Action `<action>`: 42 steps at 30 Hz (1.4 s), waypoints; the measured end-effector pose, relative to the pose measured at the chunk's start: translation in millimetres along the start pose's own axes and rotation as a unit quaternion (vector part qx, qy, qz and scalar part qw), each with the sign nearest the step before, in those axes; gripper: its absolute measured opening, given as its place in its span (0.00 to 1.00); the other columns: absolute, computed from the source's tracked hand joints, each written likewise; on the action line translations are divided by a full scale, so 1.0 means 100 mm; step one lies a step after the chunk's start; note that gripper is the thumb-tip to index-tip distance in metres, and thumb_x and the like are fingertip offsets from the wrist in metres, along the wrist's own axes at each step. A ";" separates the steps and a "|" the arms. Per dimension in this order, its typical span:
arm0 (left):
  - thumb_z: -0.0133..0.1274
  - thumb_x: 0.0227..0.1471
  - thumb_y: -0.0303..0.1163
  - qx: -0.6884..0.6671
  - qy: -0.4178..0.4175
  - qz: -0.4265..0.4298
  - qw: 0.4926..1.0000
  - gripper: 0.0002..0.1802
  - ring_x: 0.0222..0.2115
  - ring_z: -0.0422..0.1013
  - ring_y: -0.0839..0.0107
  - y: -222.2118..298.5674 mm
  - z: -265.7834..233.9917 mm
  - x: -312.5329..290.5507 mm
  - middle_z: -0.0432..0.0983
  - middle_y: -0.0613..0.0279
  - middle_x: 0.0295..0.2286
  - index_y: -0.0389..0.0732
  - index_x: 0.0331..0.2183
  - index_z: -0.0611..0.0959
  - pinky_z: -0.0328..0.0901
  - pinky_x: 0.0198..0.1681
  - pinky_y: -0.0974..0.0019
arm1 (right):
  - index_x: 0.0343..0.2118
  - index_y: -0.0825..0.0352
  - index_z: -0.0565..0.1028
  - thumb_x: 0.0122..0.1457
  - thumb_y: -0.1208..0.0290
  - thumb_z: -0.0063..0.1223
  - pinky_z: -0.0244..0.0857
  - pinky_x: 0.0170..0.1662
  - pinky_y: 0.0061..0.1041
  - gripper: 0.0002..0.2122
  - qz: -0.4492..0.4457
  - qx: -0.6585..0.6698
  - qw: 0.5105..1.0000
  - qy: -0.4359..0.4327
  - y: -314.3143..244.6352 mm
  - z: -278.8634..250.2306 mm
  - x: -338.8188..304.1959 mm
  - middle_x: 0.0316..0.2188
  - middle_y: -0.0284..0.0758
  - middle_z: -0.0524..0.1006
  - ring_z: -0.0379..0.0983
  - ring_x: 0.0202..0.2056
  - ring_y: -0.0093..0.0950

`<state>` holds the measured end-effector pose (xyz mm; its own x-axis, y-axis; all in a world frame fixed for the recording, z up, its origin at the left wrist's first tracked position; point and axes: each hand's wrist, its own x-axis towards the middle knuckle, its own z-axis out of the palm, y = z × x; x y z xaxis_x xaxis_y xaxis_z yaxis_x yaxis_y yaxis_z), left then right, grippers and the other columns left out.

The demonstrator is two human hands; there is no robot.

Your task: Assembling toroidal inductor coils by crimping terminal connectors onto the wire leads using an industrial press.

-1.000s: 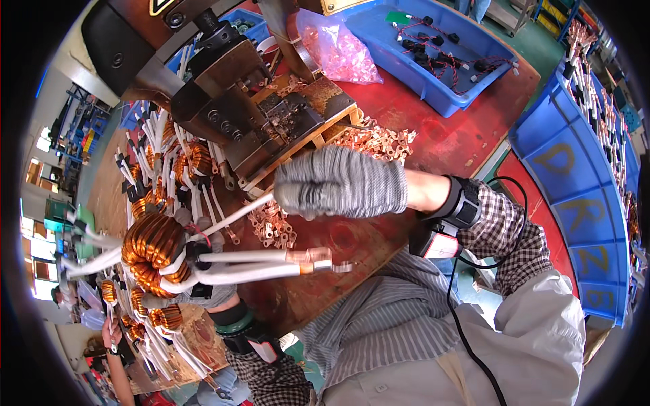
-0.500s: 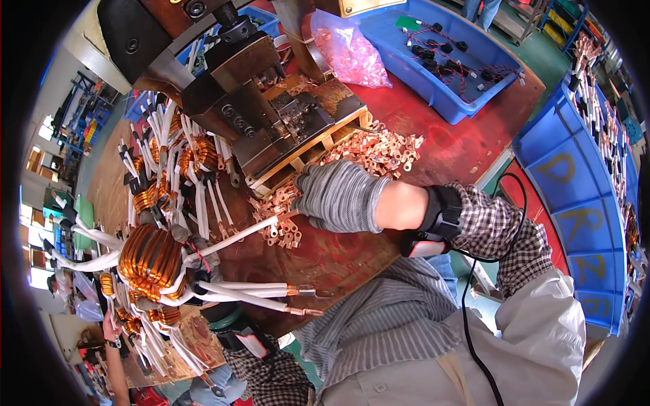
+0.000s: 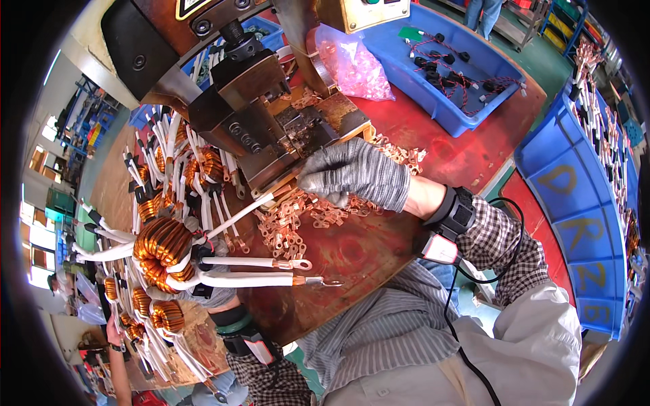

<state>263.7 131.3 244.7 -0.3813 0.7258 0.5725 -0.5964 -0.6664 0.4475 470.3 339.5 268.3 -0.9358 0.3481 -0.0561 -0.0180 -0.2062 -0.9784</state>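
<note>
Head view: the copper-wound coil point(image 3: 162, 247) sits nearer to me than the press point(image 3: 250, 128) and to its left, held up by my left hand point(image 3: 220, 296), which closes around it from beneath and is largely hidden. My right hand point(image 3: 359, 172), in a striped grey glove, lies just in front of the press with fingers curled nearly closed; they meet the copper tip of the coil's thin white lead point(image 3: 237, 215), though I cannot tell whether they pinch it. Two thicker white leads point(image 3: 247, 279) point rightward, copper-ended. Loose copper lugs point(image 3: 288, 233) lie before the press on the red counter point(image 3: 365, 237). More coils point(image 3: 206, 166) are heaped left of the press; a pink bag point(image 3: 359, 71) and a blue tray point(image 3: 464, 126) stand to its right.
</note>
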 end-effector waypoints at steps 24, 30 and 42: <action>0.46 0.34 0.66 -0.116 0.086 0.065 0.987 0.51 0.48 0.56 0.53 0.11 -0.51 -0.09 0.53 0.50 0.50 0.43 0.53 0.55 0.52 0.51 0.48 | 0.35 0.69 0.73 0.50 0.75 0.51 0.68 0.30 0.17 0.09 -0.092 0.026 0.994 -0.046 -0.15 -0.14 0.14 0.25 0.31 0.73 0.69 0.26 0.18; 0.47 0.32 0.68 -0.005 0.051 -0.053 0.997 0.48 0.47 0.57 0.58 -0.19 0.12 0.18 0.60 0.56 0.47 0.45 0.50 0.62 0.50 0.53 0.50 | 0.34 0.70 0.70 0.48 0.79 0.51 0.69 0.28 0.18 0.09 -0.092 0.062 0.994 -0.012 -0.13 -0.26 0.35 0.24 0.33 0.72 0.70 0.25 0.21; 0.47 0.34 0.65 -0.011 0.091 -0.072 0.993 0.48 0.52 0.48 0.45 -0.26 0.09 0.21 0.54 0.46 0.50 0.42 0.51 0.61 0.35 0.53 0.38 | 0.29 0.70 0.71 0.46 0.80 0.50 0.69 0.21 0.18 0.06 -0.110 0.030 0.992 0.062 -0.18 -0.26 0.53 0.23 0.36 0.73 0.72 0.21 0.22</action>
<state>277.5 161.8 251.5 -0.4114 0.8332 0.3694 -0.6687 -0.5514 0.4989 430.4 385.0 277.4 -0.8567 0.4995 0.1288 -0.2406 -0.1661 -0.9563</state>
